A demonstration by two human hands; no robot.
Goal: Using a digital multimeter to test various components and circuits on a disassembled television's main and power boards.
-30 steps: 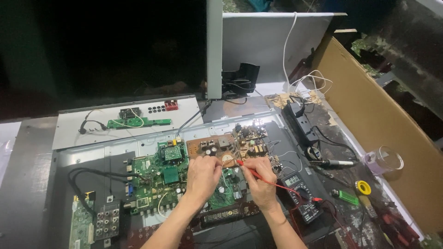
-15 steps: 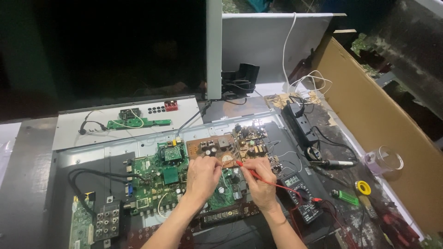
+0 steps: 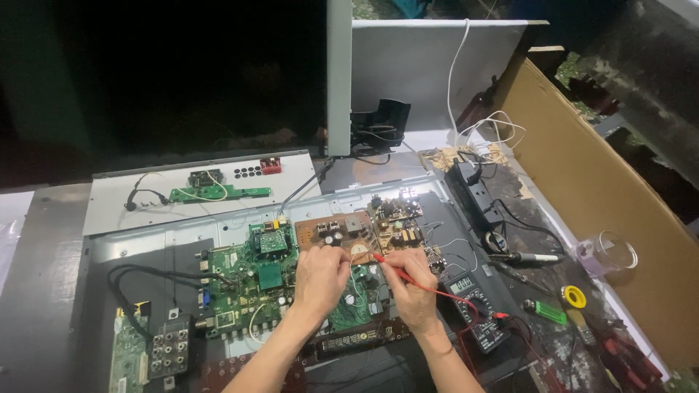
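R hand [image 3: 415,287] grips red probe [image 3: 397,269], tip on brown circuit board [image 3: 342,231] just above knuckles. L hand [image 3: 320,276] curled, fingertips on same board; held item unclear. Multimeter [image 3: 477,309] just right of R wrist.

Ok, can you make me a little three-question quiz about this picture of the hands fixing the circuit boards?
1. True or false: the right hand holds a red probe.
2. What colour is the big circuit board beside the left hand? A) blue B) green C) white
3. Which device lies just right of the right hand, at the end of the probe's red lead?

Key:
1. True
2. B
3. The multimeter
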